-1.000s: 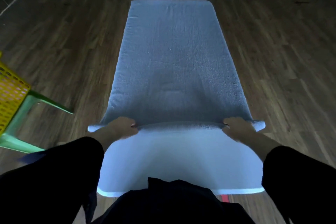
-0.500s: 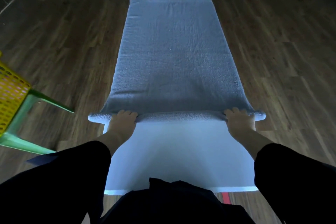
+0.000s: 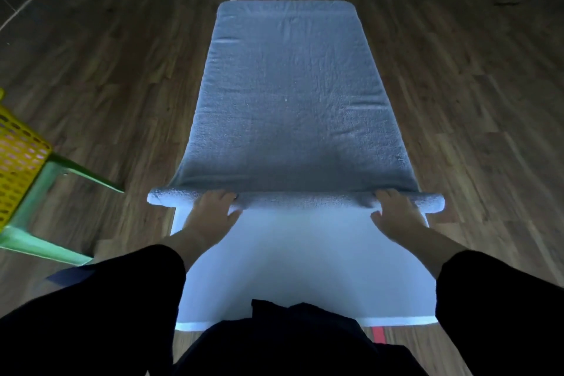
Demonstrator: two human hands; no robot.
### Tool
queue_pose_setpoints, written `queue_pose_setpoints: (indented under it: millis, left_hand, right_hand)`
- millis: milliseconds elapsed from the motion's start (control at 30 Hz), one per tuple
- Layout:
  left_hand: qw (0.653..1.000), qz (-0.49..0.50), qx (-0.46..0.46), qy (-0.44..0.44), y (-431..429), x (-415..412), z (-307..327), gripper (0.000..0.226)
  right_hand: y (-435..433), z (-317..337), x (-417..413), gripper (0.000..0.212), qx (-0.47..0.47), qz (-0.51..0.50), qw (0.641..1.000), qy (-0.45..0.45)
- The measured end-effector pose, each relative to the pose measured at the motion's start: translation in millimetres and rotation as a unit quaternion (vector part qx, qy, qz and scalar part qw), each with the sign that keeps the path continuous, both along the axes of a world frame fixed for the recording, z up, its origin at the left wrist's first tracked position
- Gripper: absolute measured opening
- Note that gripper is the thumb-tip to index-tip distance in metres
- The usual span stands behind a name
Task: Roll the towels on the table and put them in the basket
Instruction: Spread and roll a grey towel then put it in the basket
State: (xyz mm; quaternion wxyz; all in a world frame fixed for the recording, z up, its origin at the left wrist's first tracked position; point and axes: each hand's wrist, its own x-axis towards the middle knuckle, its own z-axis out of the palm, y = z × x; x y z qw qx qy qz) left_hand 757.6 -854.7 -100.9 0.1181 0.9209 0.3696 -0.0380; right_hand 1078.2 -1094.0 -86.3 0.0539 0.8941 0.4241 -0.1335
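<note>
Nearest, black sleeves (image 3: 91,314) frame the bare white desk (image 3: 299,268), and a red tape strip (image 3: 378,334) marks the wood floor (image 3: 473,101) by its near edge. To the left, well apart, a yellow basket (image 3: 18,152) sits on a green stool (image 3: 39,201). The left hand (image 3: 210,210) and right hand (image 3: 396,214) press the roll (image 3: 305,200), each grip apart, fingers straight. The roll lies crosswise, overhanging both sides. Beyond it, the grey towel (image 3: 293,94) stretches lengthwise to the far edge.
</note>
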Motion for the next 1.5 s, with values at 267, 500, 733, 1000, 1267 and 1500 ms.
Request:
queue_pose_setpoints:
  millis: [267, 500, 733, 1000, 1267, 1500]
  left_hand:
    - [0.977, 0.002, -0.085, 0.194, 17, 22, 29, 0.021]
    - [0.997, 0.032, -0.023, -0.059, 16, 12, 20, 0.026]
    - [0.998, -0.057, -0.015, -0.013, 0, -9, -2, 0.04]
    - [0.984, -0.034, -0.047, 0.165, 29, 22, 34, 0.04]
    - [0.998, -0.03, -0.011, 0.059, 11, 0, 7, 0.051]
    - [0.966, -0.021, -0.139, 0.215, 29, 23, 31, 0.019]
  right_hand:
    - [18, 20, 23, 0.038, -0.179, 0.04, 0.982, 0.05]
    - [15, 26, 26, 0.027, 0.036, -0.036, 0.999, -0.017]
    - [-10, -3, 2, 0.04, 0.041, 0.064, 0.996, 0.039]
    - [21, 18, 29, 0.032, -0.064, 0.006, 0.994, 0.083]
    - [12, 2, 0, 0.049, -0.023, 0.044, 0.999, -0.011]
    - [30, 28, 26, 0.03, -0.17, 0.049, 0.982, 0.069]
